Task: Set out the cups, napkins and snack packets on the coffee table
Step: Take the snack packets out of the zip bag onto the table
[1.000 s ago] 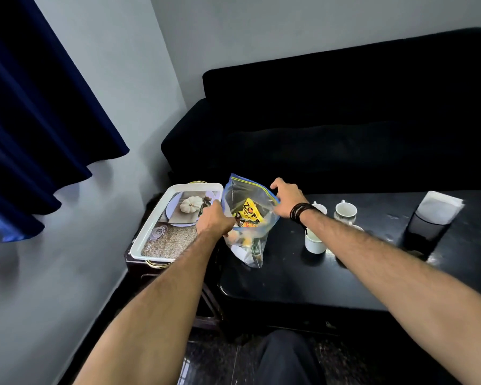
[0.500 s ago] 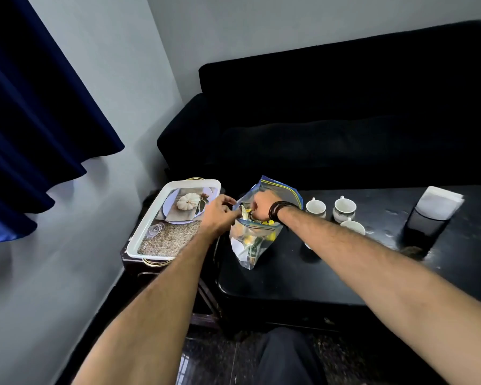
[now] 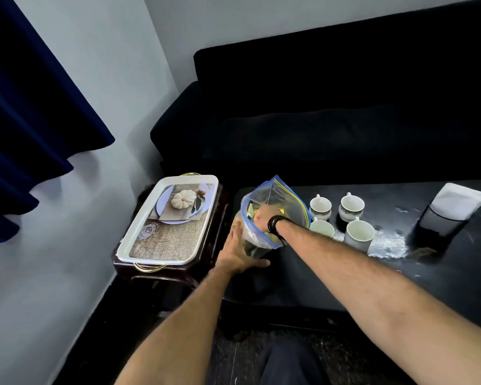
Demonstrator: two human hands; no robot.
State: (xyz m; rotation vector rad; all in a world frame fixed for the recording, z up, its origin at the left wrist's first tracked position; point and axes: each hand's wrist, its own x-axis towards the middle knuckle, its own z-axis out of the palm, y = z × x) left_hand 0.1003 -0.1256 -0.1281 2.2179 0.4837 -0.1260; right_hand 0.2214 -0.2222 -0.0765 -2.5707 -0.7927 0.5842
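Observation:
A clear zip bag [image 3: 281, 194] with a blue rim stands at the left end of the black coffee table [image 3: 331, 276]. Yellow snack packets [image 3: 272, 237] show through it. My right hand [image 3: 263, 215] is inside the bag's mouth, its fingers curled down among the packets. My left hand [image 3: 238, 252] presses against the bag's lower left side with fairly straight fingers and the thumb out in front. Several white cups [image 3: 358, 234] stand just right of the bag. White napkins [image 3: 458, 201] stick out of a black mesh holder [image 3: 439, 232] at the right.
A white tray [image 3: 135, 232] with a printed picture and gold handles lies on a dark side table [image 3: 206, 254] left of the coffee table. A black sofa [image 3: 345, 120] runs behind. A blue curtain [image 3: 25, 107] hangs at the left wall. My knee [image 3: 289, 365] is below.
My right hand has gone deeper into the bag. My left hand has left the bag's rim and dropped to its lower side. The view has tilted down.

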